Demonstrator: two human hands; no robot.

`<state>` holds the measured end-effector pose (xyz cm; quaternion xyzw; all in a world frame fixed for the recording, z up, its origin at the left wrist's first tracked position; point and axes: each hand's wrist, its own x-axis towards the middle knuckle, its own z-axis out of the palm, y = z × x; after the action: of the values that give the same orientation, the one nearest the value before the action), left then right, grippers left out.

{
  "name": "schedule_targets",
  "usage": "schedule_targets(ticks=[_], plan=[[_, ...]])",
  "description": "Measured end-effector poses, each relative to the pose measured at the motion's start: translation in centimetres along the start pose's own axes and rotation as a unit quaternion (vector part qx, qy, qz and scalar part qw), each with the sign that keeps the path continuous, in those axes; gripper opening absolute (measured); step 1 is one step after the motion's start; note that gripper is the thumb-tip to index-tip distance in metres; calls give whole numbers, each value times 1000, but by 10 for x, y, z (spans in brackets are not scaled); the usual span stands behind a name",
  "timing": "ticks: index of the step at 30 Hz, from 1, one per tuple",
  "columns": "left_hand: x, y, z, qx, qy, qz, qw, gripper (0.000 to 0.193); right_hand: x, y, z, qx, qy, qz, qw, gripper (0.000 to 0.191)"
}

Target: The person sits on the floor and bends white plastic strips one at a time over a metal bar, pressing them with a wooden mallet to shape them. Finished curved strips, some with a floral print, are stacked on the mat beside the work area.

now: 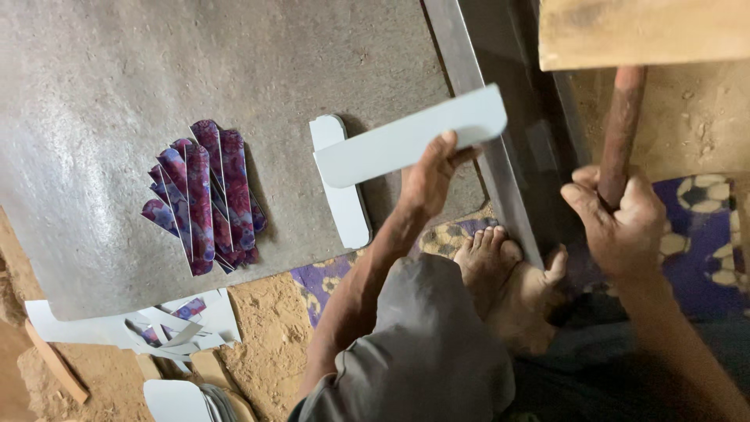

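My left hand pinches a pale, round-ended card strip above the grey mat; my right hand is closed around a reddish wooden handle. Another white strip lies beneath, purple patterned strips fanned further left, offcuts below.

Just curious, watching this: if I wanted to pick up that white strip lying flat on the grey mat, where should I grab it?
Probably by the near, lower end of the white strip, pinching its edges from the side. The held card in the left hand crosses over its upper part, while the lower end lies bare on the grey mat.
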<state>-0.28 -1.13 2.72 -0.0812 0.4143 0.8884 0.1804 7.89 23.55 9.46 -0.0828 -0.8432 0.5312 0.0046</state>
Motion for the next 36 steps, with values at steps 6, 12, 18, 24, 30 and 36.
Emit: schedule_targets(ticks=[6, 12, 18, 24, 30, 36], plan=[[26, -27, -40, -32, 36, 20, 999, 47, -47, 85, -32, 205, 35, 257, 944, 42], [17, -41, -48, -40, 53, -5, 998, 48, -15, 148, -62, 637, 56, 43, 768, 32], [19, -49, -56, -44, 72, -7, 996, 44, 9, 95, -10, -4, -85, 537, 839, 37], [18, -49, -54, -64, 54, -8, 996, 43, -10, 47, -12, 427, 117, 231, 867, 46], [7, -22, -37, -42, 60, -10, 997, 46, -14, 55, -21, 110, -151, 314, 931, 46], [-12, 46, -14, 327, -151, -175, 916, 71, -29, 23, -33, -284, -118, -38, 951, 46]])
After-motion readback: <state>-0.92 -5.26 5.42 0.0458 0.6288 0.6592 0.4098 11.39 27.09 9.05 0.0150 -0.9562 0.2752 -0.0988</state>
